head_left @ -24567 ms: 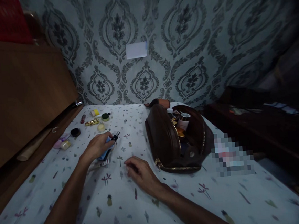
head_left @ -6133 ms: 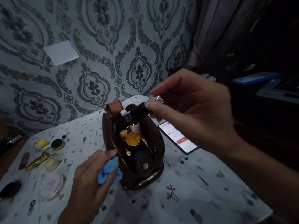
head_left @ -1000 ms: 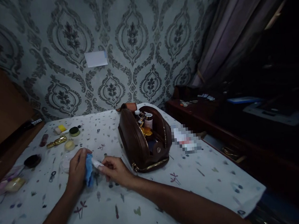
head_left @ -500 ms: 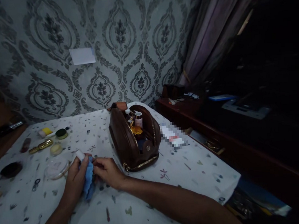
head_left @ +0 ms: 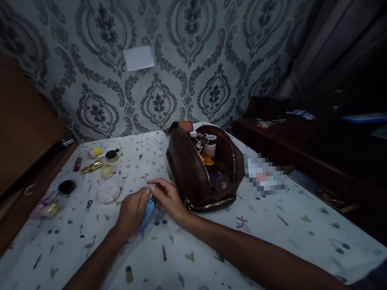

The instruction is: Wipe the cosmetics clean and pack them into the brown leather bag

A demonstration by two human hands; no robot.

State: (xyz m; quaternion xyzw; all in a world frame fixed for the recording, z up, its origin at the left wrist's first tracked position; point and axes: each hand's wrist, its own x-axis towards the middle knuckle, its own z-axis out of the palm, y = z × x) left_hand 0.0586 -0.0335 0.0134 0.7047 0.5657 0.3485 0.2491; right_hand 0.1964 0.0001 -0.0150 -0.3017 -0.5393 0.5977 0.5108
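My left hand [head_left: 133, 211] is closed around a crumpled light-blue cloth [head_left: 147, 216], whose lower end hangs below the fingers. Against its fingertips, the thumb and fingers of my right hand [head_left: 169, 199] are pinched together; whatever sits between them is too small and covered to make out. Just right of both hands stands a brown leather cosmetic bag [head_left: 188, 170], unzipped wide. Inside it are a pinkish bottle with a white top [head_left: 209, 147] and an amber-coloured item [head_left: 208, 160].
Left on the patterned tablecloth [head_left: 176, 262] lie a round clear compact [head_left: 108, 192], a gold tube [head_left: 92, 167], a small cream jar [head_left: 106, 172], a dark-lidded jar [head_left: 111, 155] and a black round item [head_left: 67, 186]. A brown board [head_left: 10, 119] leans at far left.
The view has swung left, shifting everything rightward in the picture. My hands have come closer together at the fingertips, and the white cylindrical piece above my left hand no longer shows.
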